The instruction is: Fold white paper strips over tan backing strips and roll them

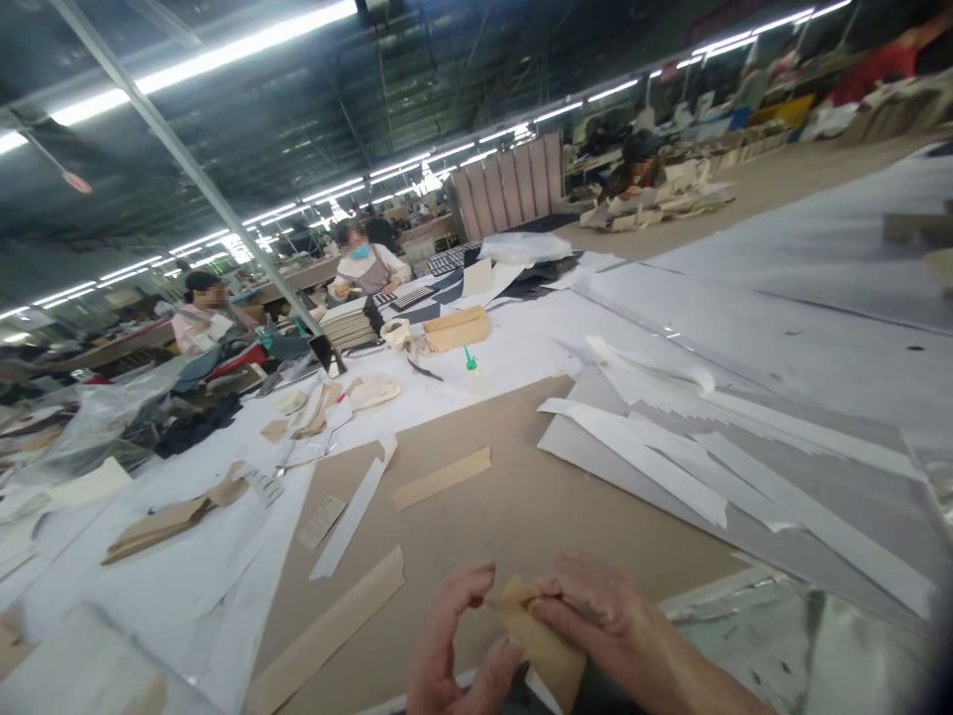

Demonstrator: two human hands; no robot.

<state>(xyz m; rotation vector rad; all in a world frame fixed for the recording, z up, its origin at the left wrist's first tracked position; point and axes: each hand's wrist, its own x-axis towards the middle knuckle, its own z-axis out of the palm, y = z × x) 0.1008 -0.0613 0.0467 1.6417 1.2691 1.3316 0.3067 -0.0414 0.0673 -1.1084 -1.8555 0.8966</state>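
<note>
The person is working at a stage that appears to be midway on 1 piece: the brown piece [555, 645] is sitting between the hands at the near edge of the brown board [521, 516], its far end looking creased or bent, so the handling of it seems to be under way rather than complete. The right hand [614, 621] is pinching the piece by its far edge, its thumb and fingers closing tightly. The left hand [458, 645] is holding its fingers in a wide curve, index and thumb standing well apart on the other side of the piece; whether the thumb tip is touching its edge, I cannot tell. A small white strip end [543, 692] is showing under the piece. As for what seems left, 2 tan strips [441, 479] are lying flat and apart on the board, apparently waiting; how many pieces are already done is not showing. Counting on, 1 white strip [349, 521] and 1 small pale tag [323, 523] are lying there too, while at least 4 white paper strips [655, 462] are overlapping on the grey sheet [573, 437] to the right. On the white desk [528, 353] beyond, 1 green-topped bottle [470, 362] is standing near 1 tan bundle [458, 330], and 2 co-workers [368, 268] are sitting at the far left.
</note>
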